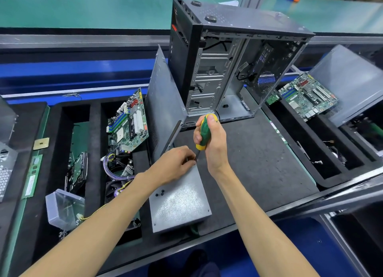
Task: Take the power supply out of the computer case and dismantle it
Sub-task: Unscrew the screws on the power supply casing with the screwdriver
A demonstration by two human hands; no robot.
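Behind, a green floor point(83, 5) and a blue-edged conveyor point(72, 69); in front, a black foam workbench point(259, 152) with slots cut into it.

At far left, a green memory stick point(32, 177) flat on the bench edge, near a small square tan pad point(41, 144). Just right of those, a clear plastic box point(64, 208) tipped on its side, with a yellow wire point(93, 213) running past it. In the next slot, a green circuit board point(128, 121) propped on edge above a tangle of purple cables point(113, 168).

Further right, a grey side panel point(163, 110) leaned upright beside the open computer case point(234, 54), stood on end at the back of the bench, emptied of its boards.

Out of the case and flat on the foam, nearest the person: the grey power supply point(180, 200), three small black screws point(159, 193) loose on its top plate. Left hand point(176, 166) rested on the far end of the box, fingertips pinched round the screwdriver's shaft near its tip. Right hand point(211, 144) wrapped tight round the green and yellow screwdriver point(204, 132), held nearly upright, thumb on the butt of the handle, tip at the box's far corner.

At far right, a second circuit board point(306, 96) tilted against another grey panel point(350, 83).
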